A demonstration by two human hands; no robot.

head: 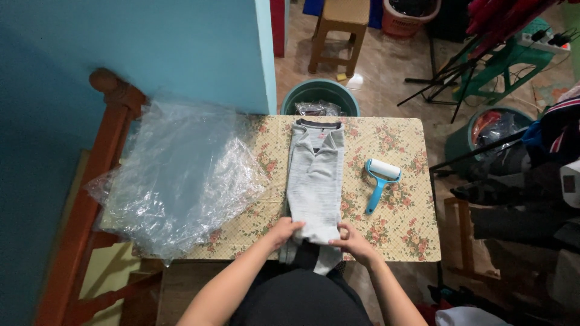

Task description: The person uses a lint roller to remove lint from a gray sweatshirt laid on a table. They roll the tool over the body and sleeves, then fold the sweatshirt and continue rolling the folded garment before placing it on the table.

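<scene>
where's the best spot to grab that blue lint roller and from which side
Grip the lint roller by its blue handle, probably coming from the near table edge with the right hand. The handle slants toward that hand, while the white roll faces the far side.

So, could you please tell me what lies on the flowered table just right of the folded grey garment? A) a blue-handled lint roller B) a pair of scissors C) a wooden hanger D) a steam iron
A: a lint roller with a blue handle and white roll lies on the flowered tablecloth, right of the grey garment that both hands hold at its near end.
</scene>
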